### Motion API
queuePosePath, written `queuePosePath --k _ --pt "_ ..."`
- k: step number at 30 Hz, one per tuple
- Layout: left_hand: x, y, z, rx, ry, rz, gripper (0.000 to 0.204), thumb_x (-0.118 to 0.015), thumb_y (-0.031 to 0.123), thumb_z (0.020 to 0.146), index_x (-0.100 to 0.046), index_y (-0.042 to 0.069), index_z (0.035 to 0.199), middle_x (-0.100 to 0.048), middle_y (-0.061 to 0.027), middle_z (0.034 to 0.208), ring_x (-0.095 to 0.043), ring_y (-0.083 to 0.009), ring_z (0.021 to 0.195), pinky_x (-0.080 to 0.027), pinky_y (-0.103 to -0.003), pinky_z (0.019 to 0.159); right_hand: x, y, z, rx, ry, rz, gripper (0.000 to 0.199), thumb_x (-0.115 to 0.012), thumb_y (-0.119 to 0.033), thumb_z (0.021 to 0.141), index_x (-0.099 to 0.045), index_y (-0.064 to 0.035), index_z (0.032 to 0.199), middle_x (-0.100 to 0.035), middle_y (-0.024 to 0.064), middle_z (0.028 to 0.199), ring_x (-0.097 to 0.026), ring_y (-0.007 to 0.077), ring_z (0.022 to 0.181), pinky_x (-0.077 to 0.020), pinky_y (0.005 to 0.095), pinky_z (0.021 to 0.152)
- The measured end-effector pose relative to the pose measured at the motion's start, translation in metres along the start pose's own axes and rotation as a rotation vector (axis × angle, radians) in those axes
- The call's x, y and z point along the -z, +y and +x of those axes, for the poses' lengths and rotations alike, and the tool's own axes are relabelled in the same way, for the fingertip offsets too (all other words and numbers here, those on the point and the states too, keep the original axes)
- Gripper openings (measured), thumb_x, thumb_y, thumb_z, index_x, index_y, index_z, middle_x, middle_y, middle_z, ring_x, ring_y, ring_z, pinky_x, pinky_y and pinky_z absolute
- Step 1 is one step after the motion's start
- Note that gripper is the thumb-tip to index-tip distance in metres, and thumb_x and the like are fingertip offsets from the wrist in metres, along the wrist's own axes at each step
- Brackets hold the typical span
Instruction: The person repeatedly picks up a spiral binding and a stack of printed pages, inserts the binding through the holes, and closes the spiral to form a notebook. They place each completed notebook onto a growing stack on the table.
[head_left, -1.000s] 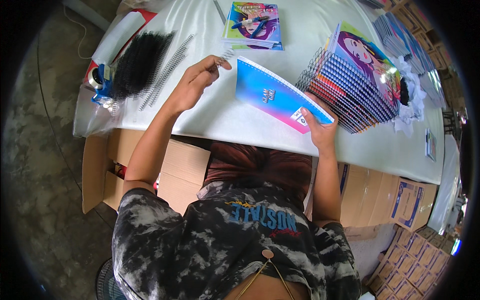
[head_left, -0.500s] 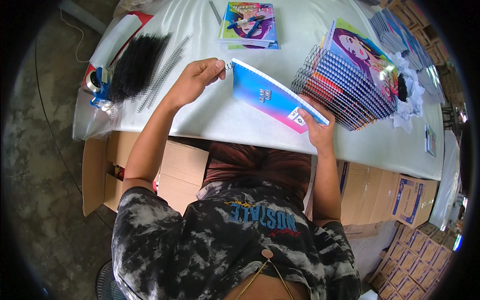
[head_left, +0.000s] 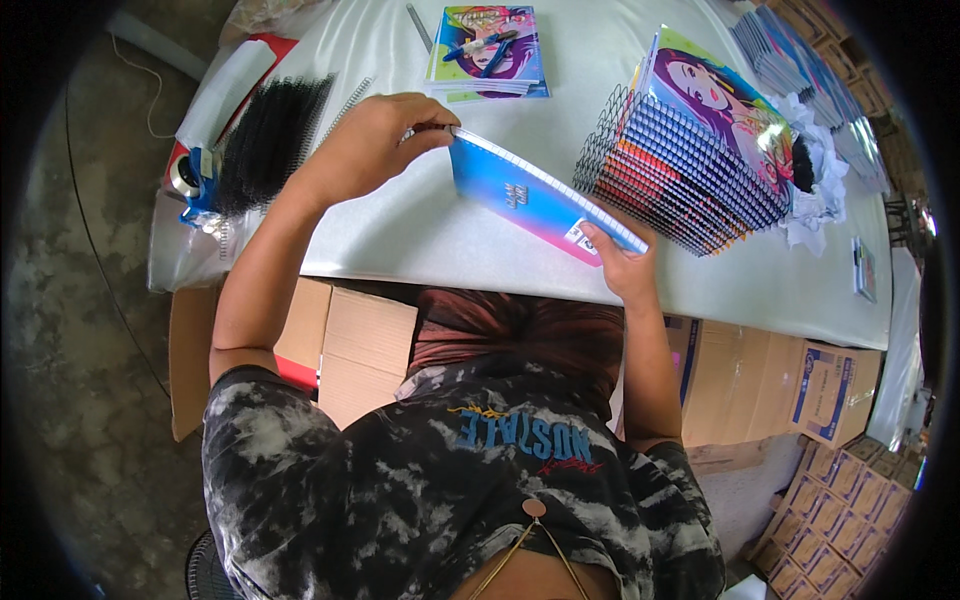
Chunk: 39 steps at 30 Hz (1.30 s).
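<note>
A notebook (head_left: 520, 195) with a blue-to-pink cover is tilted above the near part of the table, its row of punched holes along the upper edge. My right hand (head_left: 622, 262) grips its right end, thumb on the cover beside a white label. At the other end my left hand (head_left: 375, 145) is closed at the top corner, thumb and fingers pinching the end of a dark spiral binding coil (head_left: 408, 133). The fingers hide most of that coil. To the right rises a pile of spiral-bound notebooks (head_left: 720, 130) with their coils facing me.
Loose black coils (head_left: 275, 140) lie in a heap at the left, near a blue tape dispenser (head_left: 200, 180). Blue-handled tools (head_left: 490, 50) rest on a notebook stack (head_left: 440, 75) at the back. Crumpled white paper (head_left: 820, 190) sits beside the pile. Cardboard boxes (head_left: 365, 350) stand under the table edge.
My left hand has turned over and closed in on the notebook's corner, with its elbow swung outward. The coil end that stuck out is now mostly covered. The notebook has shifted slightly left.
</note>
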<state>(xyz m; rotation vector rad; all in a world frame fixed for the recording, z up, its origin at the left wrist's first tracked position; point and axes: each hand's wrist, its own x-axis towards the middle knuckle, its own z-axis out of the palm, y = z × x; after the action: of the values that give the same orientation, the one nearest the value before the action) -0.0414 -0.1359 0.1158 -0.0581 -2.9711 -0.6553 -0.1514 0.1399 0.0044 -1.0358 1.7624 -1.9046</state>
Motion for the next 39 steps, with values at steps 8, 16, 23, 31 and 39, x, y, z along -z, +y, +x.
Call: queuePosePath --k 8,16,23,31,39 --pt "-0.001 0.020 0.002 -0.081 0.101 0.356 0.024 -0.067 0.010 0.074 -0.056 0.005 0.095 -0.059 -0.0084 0.094 -0.055 -0.0267 0.091 -0.042 -0.038 0.080 -0.002 0.000 0.003 0.200 -0.062 -0.100 0.032 -0.057 0.007 0.078 -0.061 0.0020 0.109 -0.064 0.0147 0.106 -0.063 0.0192 0.095 -0.0479 0.0273 0.083" --pt "0.007 0.020 0.004 -0.118 -0.036 0.480 0.052 -0.071 0.018 0.069 -0.050 0.007 0.115 -0.052 -0.0122 0.114 -0.049 -0.0283 0.108 -0.037 -0.036 0.092 -0.006 0.004 -0.001 0.266 -0.052 -0.176 0.036 -0.056 0.010 0.074 -0.061 0.0016 0.109 -0.063 0.0160 0.107 -0.063 0.0222 0.096 -0.0479 0.0277 0.084" --pt "-0.116 -0.028 -0.044 -0.228 0.393 0.391 0.100 -0.038 0.073 0.074 -0.024 -0.004 0.136 -0.021 -0.0264 0.142 -0.013 -0.0437 0.133 0.005 -0.063 0.101 -0.021 0.001 -0.005 0.419 -0.008 -0.241 0.032 -0.059 0.003 0.075 -0.062 0.0009 0.107 -0.064 0.0166 0.104 -0.063 0.0275 0.096 -0.0489 0.0311 0.084" --pt "-0.127 -0.043 -0.038 -0.205 0.749 0.358 0.110 -0.027 0.079 0.074 -0.018 -0.012 0.135 -0.013 -0.0323 0.141 0.002 -0.0476 0.132 0.014 -0.061 0.098 -0.036 -0.003 -0.010 0.537 -0.057 -0.215 0.032 -0.067 -0.005 0.073 -0.063 0.0003 0.105 -0.064 0.0187 0.101 -0.064 0.0276 0.092 -0.0517 0.0314 0.078" --pt "-0.108 -0.052 -0.011 -0.230 1.079 0.521 0.115 -0.031 0.081 0.071 -0.004 -0.007 0.139 -0.004 -0.0323 0.142 -0.001 -0.0418 0.134 -0.002 -0.056 0.106 -0.042 -0.005 -0.015 0.556 -0.070 -0.275 0.031 -0.067 -0.004 0.073 -0.064 -0.0012 0.103 -0.064 0.0182 0.100 -0.065 0.0282 0.088 -0.0532 0.0303 0.074"
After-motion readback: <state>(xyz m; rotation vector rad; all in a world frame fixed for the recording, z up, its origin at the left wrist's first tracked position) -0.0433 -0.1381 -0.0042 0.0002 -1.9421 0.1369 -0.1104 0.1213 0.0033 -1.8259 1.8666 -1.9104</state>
